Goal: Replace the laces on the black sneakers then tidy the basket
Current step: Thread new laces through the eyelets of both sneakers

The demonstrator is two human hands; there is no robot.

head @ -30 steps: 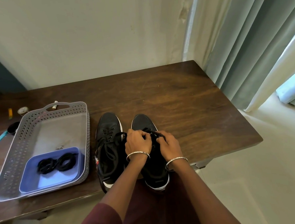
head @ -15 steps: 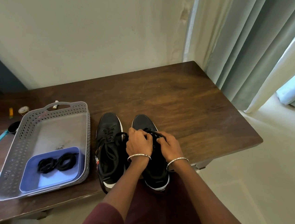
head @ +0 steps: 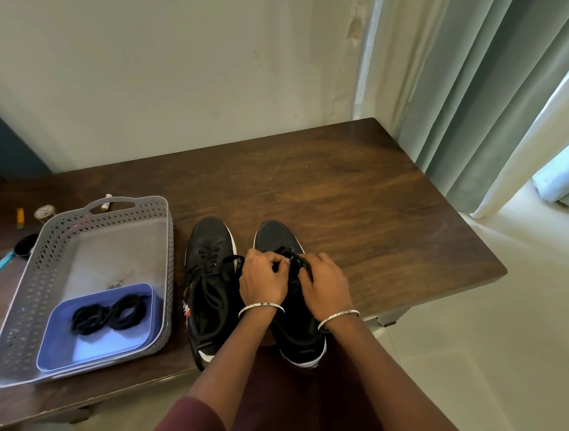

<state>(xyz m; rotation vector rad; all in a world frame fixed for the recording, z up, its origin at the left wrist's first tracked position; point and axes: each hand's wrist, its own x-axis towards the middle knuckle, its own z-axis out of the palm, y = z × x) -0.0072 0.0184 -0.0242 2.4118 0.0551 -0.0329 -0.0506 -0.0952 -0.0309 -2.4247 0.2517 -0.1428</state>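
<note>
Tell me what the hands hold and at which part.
The left hand and right hand pinch the lace of the right sneaker, over its tongue.

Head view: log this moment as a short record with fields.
left hand: pinches lace on right sneaker
right hand: grips the same lace
left sneaker: laced loosely, beside the right one
basket: on table, left of both sneakers
tray: blue, inside basket, holds coiled laces
</note>
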